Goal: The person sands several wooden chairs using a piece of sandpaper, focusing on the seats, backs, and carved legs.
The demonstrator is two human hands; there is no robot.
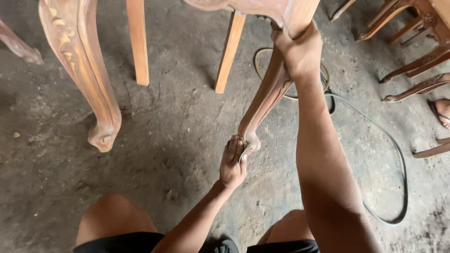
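Bare floor (178,122) lies open between the carved legs (262,100) (hose (393,154) crosses rightward).

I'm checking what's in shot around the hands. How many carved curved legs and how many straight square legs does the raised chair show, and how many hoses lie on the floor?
Carved curved legs: 2
Straight square legs: 2
Hoses on the floor: 1
Total: 5

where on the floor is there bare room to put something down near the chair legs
The widest bare patch of concrete floor lies left of the left hand, below the big carved leg. A smaller patch sits between that leg and the carved leg being worked. Right of the right hand it is crowded: a looping cable and other chair legs.
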